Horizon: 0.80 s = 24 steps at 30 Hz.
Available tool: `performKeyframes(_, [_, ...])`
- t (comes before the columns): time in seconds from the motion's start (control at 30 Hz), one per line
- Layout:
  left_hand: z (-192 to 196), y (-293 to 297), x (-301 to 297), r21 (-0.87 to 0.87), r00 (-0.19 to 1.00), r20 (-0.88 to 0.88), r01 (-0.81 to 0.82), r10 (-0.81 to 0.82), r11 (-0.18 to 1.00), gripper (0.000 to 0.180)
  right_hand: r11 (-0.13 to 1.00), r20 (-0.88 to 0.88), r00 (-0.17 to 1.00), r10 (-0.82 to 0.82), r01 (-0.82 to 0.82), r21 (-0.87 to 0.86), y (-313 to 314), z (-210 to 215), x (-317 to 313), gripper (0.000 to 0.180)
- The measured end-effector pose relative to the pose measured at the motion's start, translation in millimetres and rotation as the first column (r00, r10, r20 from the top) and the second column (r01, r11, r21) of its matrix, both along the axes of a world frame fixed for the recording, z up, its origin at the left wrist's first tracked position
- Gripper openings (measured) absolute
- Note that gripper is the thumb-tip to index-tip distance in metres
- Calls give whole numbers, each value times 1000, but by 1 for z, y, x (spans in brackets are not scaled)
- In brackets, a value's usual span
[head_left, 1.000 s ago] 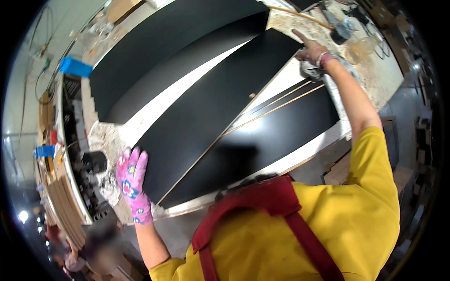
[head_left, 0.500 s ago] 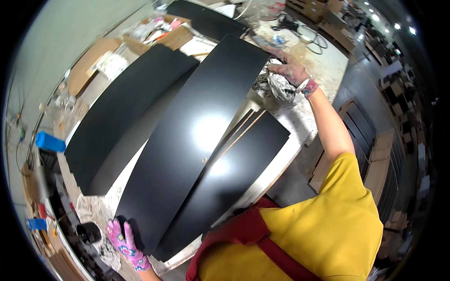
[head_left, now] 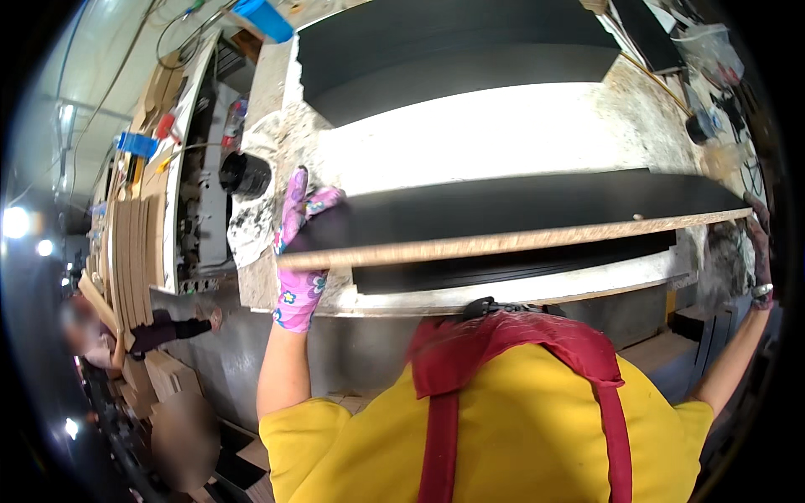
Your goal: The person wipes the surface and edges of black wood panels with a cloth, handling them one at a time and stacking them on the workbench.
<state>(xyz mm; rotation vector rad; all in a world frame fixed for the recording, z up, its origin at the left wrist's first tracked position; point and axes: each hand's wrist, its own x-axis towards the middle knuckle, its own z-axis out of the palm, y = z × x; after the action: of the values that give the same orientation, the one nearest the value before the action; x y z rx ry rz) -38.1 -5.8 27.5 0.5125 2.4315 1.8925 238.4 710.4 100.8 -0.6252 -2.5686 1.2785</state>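
Note:
A long black board point(head_left: 503, 205) is held between my two hands, tilted so that its raw wood-coloured edge faces me. My left hand point(head_left: 300, 251), in a pink flowered glove, grips the board's left end with the thumb and fingers over it. At the far right end my right hand point(head_left: 760, 243), in a stained dark glove, closes on the other end. Below the held board, partly hidden by it, more black boards point(head_left: 503, 268) lie on the near side of the white worktable point(head_left: 470, 126). Further back rest other dark boards point(head_left: 453, 50).
A black cup point(head_left: 245, 174) stands on a stained cloth point(head_left: 256, 230) left of my left hand. A blue container point(head_left: 264, 18) is at the back left. Clear plastic point(head_left: 711, 52) lies at the back right. Beyond, a person point(head_left: 105, 339) handles panels near stacked boards point(head_left: 130, 260).
The board has been lifted off the others and tipped edge-on. My left hand has gone from lying by its end to gripping it. The view has turned left.

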Motion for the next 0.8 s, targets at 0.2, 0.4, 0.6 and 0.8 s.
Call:
performKeyframes(0.2, [-14,-29,30,-386,958,236,-60,162,921,52,977,266,964,3,54,-206,-31,-49,-72,34])
performKeyframes(0.4, [-11,-15,32,-745,921,324,107,216,659,78,938,338,933,128,-3,-347,-19,-141,-133,31])
performKeyframes(0.6, [-18,-49,-16,-718,968,-123,-239,219,654,45,999,132,991,-32,34,-17,59,-108,-62,39])
performKeyframes(0.8, [-83,-96,-100,-921,942,-294,-234,-160,313,51,941,453,827,-333,259,219,62,-77,17,44])
